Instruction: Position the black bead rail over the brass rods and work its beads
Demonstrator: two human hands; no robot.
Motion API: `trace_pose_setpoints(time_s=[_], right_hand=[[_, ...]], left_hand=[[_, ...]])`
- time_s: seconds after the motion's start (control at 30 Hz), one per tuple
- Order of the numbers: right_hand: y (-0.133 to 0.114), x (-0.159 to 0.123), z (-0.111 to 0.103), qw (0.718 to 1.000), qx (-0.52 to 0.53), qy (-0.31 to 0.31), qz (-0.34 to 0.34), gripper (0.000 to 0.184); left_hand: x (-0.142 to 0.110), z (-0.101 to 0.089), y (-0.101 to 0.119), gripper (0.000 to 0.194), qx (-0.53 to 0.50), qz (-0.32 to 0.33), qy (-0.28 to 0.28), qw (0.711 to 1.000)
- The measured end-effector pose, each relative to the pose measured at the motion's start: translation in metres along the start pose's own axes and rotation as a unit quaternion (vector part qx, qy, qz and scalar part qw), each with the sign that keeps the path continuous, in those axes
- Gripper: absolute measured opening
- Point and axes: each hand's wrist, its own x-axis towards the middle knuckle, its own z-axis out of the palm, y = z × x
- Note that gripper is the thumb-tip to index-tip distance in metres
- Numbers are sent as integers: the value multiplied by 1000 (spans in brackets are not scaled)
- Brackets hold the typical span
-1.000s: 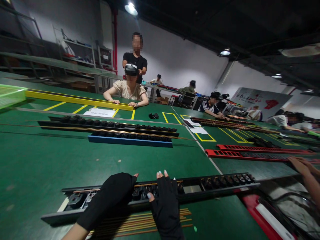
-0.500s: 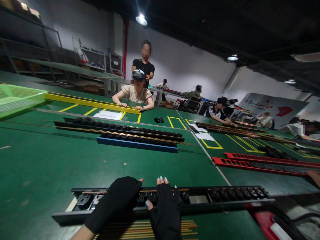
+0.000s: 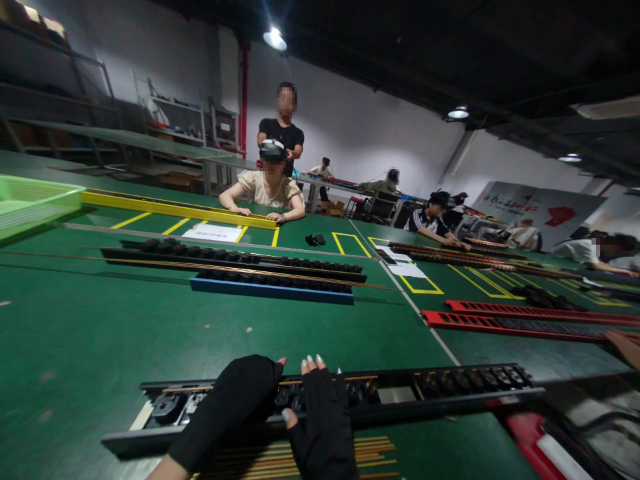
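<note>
A long black rail [image 3: 450, 401] lies across the table in front of me, with several dark socket-like modules [image 3: 463, 380] seated in it. A thin copper strip [image 3: 363, 379] runs along its channel and passes beneath my hands. My left hand [image 3: 233, 403], in a black fingerless glove, is bent over the rail's left half; one fingertip shows at its far side, the other fingers are hidden. My right hand [image 3: 323, 417], gloved alike, lies over the middle of the rail with fingers stretched forward and thumb apart. Several loose copper strips [image 3: 373, 457] lie on the near side, partly under both hands.
Farther out lie a blue rail [image 3: 273, 291], black rails [image 3: 150, 257] with modules, and red slotted rails [image 3: 465, 320]. A green basket [image 3: 40, 203] stands at left. Across the table a seated person touches a yellow rail [image 3: 185, 209]. Another person's hand [image 3: 623, 348] shows at right.
My right hand has shifted slightly left along the rail, toward my left hand. My left hand stays about where it was. The view has turned a little.
</note>
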Motion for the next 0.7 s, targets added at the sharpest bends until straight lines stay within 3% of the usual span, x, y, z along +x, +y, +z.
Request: trace_pose_setpoints(time_s=[0.2,0.3,0.37,0.5,0.6,0.7], right_hand=[[-1,5,-7,1000,7,12,3,65],[-2,7,-10,1000,8,17,9,63],[-3,8,-11,1000,10,19,11,60],[-5,10,-11,1000,14,20,11,51],[-6,8,-13,1000,15,20,5,48],[-6,5,-16,1000,14,19,-1,46]], left_hand=[[3,13,-1,35,35,-7,1,999],[16,16,3,38,39,-90,-9,995],[21,15,8,40,42,-119,31,991],[15,21,27,39,100,-80,158,979],[2,35,42,43,104,-45,151,982],[-4,48,54,38,91,-59,146,983]])
